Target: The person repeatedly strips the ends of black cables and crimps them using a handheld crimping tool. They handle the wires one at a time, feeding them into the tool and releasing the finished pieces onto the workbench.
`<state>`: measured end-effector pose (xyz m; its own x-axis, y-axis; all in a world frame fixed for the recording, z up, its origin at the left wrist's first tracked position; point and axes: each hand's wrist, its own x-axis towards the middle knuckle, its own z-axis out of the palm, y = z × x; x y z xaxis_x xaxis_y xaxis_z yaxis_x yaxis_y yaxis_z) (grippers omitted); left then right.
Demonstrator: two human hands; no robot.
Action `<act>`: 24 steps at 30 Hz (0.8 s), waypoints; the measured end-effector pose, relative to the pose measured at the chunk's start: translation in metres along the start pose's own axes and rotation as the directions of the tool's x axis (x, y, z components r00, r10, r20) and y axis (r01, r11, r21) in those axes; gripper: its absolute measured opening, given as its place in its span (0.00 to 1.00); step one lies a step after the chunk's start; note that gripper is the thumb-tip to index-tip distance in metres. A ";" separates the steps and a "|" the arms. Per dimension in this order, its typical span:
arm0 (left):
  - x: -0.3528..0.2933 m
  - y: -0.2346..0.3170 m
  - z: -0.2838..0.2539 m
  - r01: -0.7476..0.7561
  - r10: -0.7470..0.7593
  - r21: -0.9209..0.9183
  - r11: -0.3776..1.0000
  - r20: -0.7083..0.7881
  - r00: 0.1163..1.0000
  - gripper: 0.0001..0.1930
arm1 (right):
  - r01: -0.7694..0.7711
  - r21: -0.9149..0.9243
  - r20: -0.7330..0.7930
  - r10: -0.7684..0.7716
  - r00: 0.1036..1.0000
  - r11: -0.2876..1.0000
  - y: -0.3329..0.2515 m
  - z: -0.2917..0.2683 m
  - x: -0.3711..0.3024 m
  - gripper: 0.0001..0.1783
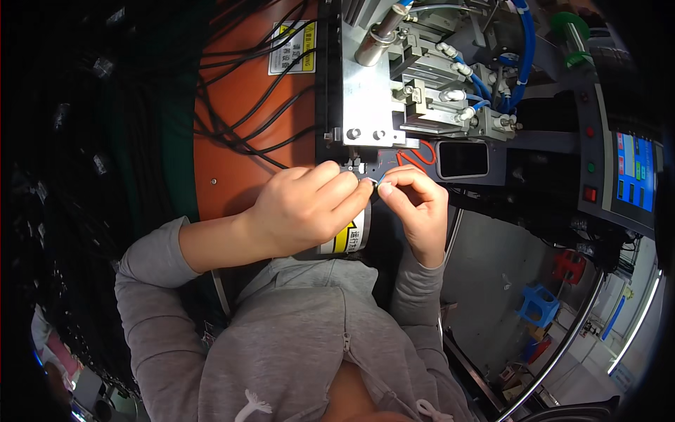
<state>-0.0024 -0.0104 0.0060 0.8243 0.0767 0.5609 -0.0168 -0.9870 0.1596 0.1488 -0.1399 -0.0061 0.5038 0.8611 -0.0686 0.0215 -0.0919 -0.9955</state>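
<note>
Left hand (306,204) and right hand (420,211) both pinch, fingertips nearly closed on a small part (375,184); its kind unclear

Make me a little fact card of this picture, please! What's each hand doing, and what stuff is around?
Left hand: fingertips at a tiny piece, too small to name
Right hand: thumb and forefinger pinched at the tiny piece
Ahead of hands: metal machine
Left side: black cables over an orange surface
Right side: lit screen, blue stool lower down
Sleeves: grey
</note>
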 end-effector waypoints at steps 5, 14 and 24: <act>-0.001 -0.001 0.007 0.014 -0.017 0.033 0.999 0.098 0.995 0.14 | 0.240 -0.439 -0.143 -0.331 0.933 0.866 0.011 0.018 0.009 0.02; -0.003 0.003 0.009 0.092 -0.100 0.060 0.994 0.164 0.981 0.15 | 0.323 -0.520 -0.135 -0.450 0.883 0.791 0.026 0.028 0.011 0.03; -0.002 -0.008 0.013 0.080 -0.080 -0.001 0.997 0.066 0.995 0.09 | -0.049 0.408 -0.143 0.117 0.983 0.912 0.047 0.034 0.009 0.05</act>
<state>0.0036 -0.0044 -0.0068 0.8583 0.1457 0.4920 0.0485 -0.9776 0.2049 0.1253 -0.1193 -0.0562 0.6211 0.7640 -0.1747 -0.3575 0.0778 -0.9307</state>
